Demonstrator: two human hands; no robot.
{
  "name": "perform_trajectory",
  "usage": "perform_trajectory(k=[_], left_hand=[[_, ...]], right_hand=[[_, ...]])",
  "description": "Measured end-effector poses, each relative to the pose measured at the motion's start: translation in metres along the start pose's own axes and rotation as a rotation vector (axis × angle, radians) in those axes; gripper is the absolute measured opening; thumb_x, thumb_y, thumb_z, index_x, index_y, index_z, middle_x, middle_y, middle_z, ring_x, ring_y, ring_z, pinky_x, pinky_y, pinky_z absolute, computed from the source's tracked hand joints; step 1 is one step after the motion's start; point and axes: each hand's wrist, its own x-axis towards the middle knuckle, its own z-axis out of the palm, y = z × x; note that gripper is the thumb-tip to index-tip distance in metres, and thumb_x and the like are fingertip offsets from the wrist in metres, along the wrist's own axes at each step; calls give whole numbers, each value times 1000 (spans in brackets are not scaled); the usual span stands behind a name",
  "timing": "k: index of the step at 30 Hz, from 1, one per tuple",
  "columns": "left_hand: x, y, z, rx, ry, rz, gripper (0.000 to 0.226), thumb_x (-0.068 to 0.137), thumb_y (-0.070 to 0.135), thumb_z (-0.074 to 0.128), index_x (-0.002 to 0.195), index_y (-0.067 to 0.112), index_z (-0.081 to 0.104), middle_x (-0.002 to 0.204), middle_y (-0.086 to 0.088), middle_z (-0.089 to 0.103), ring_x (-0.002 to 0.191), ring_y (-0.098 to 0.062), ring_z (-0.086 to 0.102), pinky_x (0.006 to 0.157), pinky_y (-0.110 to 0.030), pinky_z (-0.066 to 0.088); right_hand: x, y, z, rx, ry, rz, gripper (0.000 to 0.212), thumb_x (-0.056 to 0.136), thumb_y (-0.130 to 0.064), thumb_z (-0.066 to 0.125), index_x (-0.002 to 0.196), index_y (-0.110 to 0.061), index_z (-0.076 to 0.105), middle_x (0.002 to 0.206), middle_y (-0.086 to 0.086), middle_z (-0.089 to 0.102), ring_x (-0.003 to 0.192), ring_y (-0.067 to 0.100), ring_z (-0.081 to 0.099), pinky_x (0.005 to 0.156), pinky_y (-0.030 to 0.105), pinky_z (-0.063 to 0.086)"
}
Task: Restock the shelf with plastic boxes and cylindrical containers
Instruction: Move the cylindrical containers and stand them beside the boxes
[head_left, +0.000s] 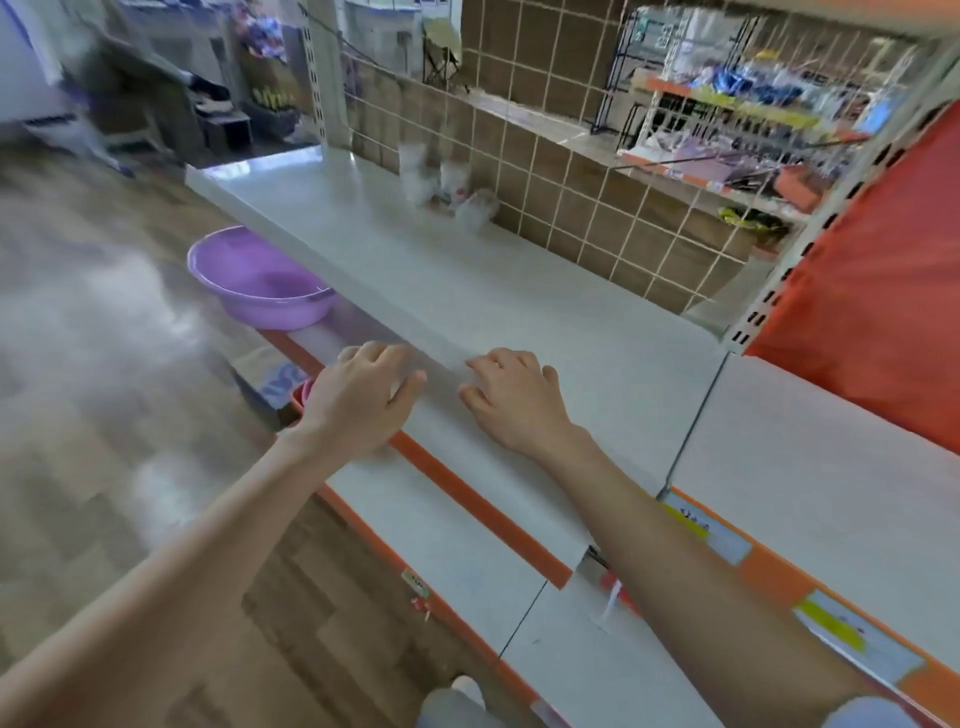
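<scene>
The left hand (358, 402) and right hand (517, 402) hovered side by side over the shelf (519, 312) edge, fingers loosely curled, gripping nothing. Blurred containers (441, 187) stood well beyond them, against the wire grid (571, 156).

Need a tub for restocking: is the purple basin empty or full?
Empty where visible: the purple basin shows bare inside; the shelf hides part.
</scene>
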Motion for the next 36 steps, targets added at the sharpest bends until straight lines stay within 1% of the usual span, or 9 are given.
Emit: perform_trajectory(k=[4,8,12,17,21,26,30,33,36], left_hand=[[29,-23,0,9,-14,-50,40,94,36,41,123,11,53,125,-10,54,118,-31,44,90,-38,38],[69,-42,-1,20,-8,-49,41,94,34,42,128,14,50,130,-9,52,121,-31,42,91,-38,36],[121,-60,-11,37,8,-38,43,94,38,42,129,15,49,131,-7,52,122,-29,42,94,-38,36],[174,-78,-16,82,20,-5,45,94,39,40,131,15,48,131,-7,51,120,-29,43,92,-39,36],[204,-89,-10,86,0,21,45,94,41,39,131,16,47,133,-4,50,121,-27,42,91,-37,37],[247,-106,-1,62,-39,79,46,95,43,36,133,19,45,135,-2,47,124,-25,39,91,-36,35],[286,-126,1,58,-75,185,47,95,43,34,134,19,44,136,-2,47,124,-25,39,92,-36,36],[309,-144,1,50,-106,252,47,95,43,34,134,19,44,136,-1,46,126,-24,38,95,-35,35],[334,-160,1,65,-135,316,46,95,43,34,133,19,44,136,-2,46,125,-25,39,93,-34,36]], right_hand=[[43,-9,4,-6,0,-25,44,96,-40,34,134,-19,43,138,3,42,130,26,29,99,45,26],[94,-10,5,-28,-5,-57,43,97,-38,34,134,-18,43,137,4,42,129,26,29,99,45,26],[151,-11,-6,-23,18,-63,43,97,-38,35,134,-19,43,137,4,42,129,26,29,101,45,25],[206,-7,-15,-86,58,-52,42,96,-39,35,131,-18,46,133,6,46,123,28,37,97,45,30],[231,1,-17,-87,49,6,43,96,-40,34,133,-20,44,134,7,45,124,29,36,98,44,30],[261,11,-14,-84,37,129,41,96,-40,35,128,-18,48,135,6,45,124,29,36,97,42,31],[294,16,-11,0,47,304,40,96,-38,37,127,-15,47,137,7,42,124,30,37,96,42,33],[320,17,-8,146,155,484,37,94,-34,41,125,-13,46,131,13,44,119,34,42,94,42,37],[349,20,-1,277,251,663,48,94,-33,44,135,-10,36,131,19,45,121,36,43,96,42,38]])
